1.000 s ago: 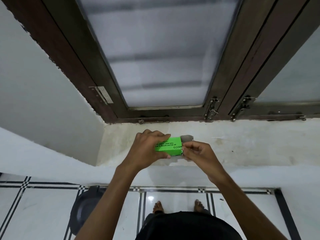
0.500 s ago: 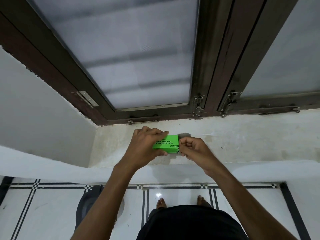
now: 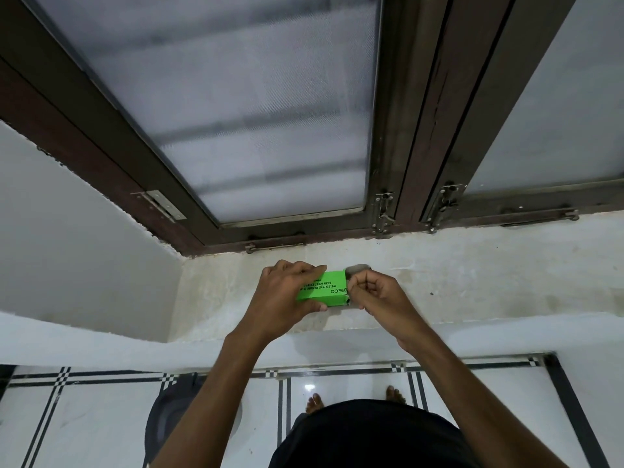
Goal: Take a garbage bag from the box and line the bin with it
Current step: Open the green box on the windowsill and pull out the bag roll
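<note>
The box (image 3: pixel 325 288), green with dark print, is held over the sill (image 3: pixel 456 285), below the window (image 3: pixel 236 106) and near the middle of the view. The left hand (image 3: pixel 287 295) wraps it from the left, fingers over the far edge and thumb under the near edge, closed firmly round the body of the box. The right hand (image 3: pixel 376 293) is at the box's right end, fingers curled tight and pinched on the grey flap (image 3: pixel 357 268) that stands open there; whether it has hold of the flap alone or of a bag inside as well I cannot tell, since no bag shows. I judge the step to be the first one: opening the box to get at a bag. The next move seems to call for the left hand to steady the box while the right reaches into the open end and draws one bag out, and only one if they are rolled or folded together. Then the bag must be shaken open and carried down to the bin (image 3: pixel 169 417), the dark round shape on the tiled floor (image 3: pixel 337 383) at the near left, partly hidden by the left forearm. By count: one box, one bin, two hands, two bare feet (image 3: pixel 314 402) on the floor, no bag in sight.
</note>
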Action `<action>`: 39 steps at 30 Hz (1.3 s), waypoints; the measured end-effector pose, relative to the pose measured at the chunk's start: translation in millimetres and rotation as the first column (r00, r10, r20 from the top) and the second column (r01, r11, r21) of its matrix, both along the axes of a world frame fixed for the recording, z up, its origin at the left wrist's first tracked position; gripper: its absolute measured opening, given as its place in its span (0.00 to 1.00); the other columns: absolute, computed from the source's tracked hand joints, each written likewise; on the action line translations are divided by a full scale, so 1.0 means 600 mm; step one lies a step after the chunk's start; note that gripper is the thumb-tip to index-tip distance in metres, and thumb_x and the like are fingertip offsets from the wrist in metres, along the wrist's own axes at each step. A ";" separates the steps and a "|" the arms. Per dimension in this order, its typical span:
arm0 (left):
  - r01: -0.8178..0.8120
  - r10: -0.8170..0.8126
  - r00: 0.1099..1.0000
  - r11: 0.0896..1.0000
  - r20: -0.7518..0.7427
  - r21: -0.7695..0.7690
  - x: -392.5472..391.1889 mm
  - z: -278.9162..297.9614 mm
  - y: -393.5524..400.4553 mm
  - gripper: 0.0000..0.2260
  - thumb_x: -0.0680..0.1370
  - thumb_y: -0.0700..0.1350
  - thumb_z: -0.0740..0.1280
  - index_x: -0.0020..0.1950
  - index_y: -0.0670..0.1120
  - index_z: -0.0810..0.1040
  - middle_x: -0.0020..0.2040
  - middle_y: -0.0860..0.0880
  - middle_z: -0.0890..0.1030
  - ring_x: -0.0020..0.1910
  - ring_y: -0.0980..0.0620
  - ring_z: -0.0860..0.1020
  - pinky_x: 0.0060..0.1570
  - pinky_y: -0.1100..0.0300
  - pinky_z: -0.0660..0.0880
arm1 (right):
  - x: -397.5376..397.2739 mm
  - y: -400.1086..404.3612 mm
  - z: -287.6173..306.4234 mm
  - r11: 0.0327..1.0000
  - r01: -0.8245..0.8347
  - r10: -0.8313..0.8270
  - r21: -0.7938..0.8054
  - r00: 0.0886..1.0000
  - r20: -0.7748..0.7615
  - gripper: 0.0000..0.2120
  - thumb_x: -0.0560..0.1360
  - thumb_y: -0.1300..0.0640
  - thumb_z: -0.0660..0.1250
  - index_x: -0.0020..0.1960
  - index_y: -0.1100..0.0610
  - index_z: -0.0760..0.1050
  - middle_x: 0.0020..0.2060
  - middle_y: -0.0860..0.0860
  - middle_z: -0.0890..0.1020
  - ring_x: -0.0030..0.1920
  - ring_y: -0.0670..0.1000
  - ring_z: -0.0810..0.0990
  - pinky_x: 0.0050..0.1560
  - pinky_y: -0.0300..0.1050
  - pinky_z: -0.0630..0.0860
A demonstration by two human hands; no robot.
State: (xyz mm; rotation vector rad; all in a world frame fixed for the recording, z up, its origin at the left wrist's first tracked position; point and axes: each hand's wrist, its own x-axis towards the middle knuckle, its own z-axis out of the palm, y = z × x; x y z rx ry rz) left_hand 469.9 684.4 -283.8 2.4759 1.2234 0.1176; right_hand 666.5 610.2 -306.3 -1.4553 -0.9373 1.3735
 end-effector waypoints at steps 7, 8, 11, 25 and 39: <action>0.038 -0.038 0.999 0.999 -0.024 -0.004 -0.003 0.001 0.005 0.32 0.72 0.58 0.73 0.75 0.54 0.69 0.68 0.54 0.77 0.63 0.48 0.70 0.53 0.57 0.61 | 0.017 0.004 0.006 0.995 -0.096 0.096 -0.013 0.995 0.028 0.08 0.73 0.66 0.72 0.51 0.58 0.79 0.44 0.51 0.84 0.38 0.41 0.80 0.33 0.36 0.75; 0.035 -0.035 0.999 0.999 -0.016 0.003 -0.002 0.004 0.005 0.32 0.72 0.58 0.73 0.75 0.54 0.69 0.68 0.54 0.77 0.62 0.48 0.70 0.53 0.57 0.60 | 0.018 0.008 0.011 0.996 -0.094 0.094 -0.004 0.995 0.033 0.09 0.73 0.66 0.73 0.50 0.57 0.79 0.43 0.52 0.84 0.38 0.42 0.81 0.33 0.36 0.75; 0.008 -0.007 1.000 0.999 -0.012 0.048 0.005 0.016 0.011 0.32 0.72 0.57 0.73 0.75 0.54 0.69 0.67 0.54 0.77 0.62 0.47 0.70 0.54 0.55 0.62 | 0.013 0.023 0.023 0.996 -0.058 0.054 0.062 0.997 0.052 0.11 0.72 0.69 0.72 0.45 0.58 0.72 0.40 0.50 0.83 0.38 0.41 0.81 0.34 0.37 0.75; 0.032 -0.030 0.997 0.999 -0.068 0.028 0.008 0.010 0.005 0.33 0.73 0.59 0.72 0.76 0.55 0.67 0.69 0.55 0.75 0.64 0.49 0.68 0.57 0.56 0.59 | 0.007 0.017 0.009 0.995 -0.083 0.090 0.061 0.988 -0.124 0.14 0.76 0.72 0.65 0.45 0.61 0.61 0.41 0.52 0.84 0.48 0.50 0.85 0.38 0.40 0.79; 0.081 -0.073 0.993 0.993 -0.094 0.082 0.033 0.014 0.013 0.33 0.73 0.59 0.71 0.76 0.54 0.66 0.70 0.54 0.75 0.65 0.48 0.68 0.58 0.54 0.60 | 0.015 0.019 -0.016 0.996 -0.018 0.021 0.085 0.999 -0.036 0.17 0.75 0.73 0.59 0.42 0.53 0.58 0.46 0.69 0.72 0.58 0.54 0.82 0.39 0.40 0.77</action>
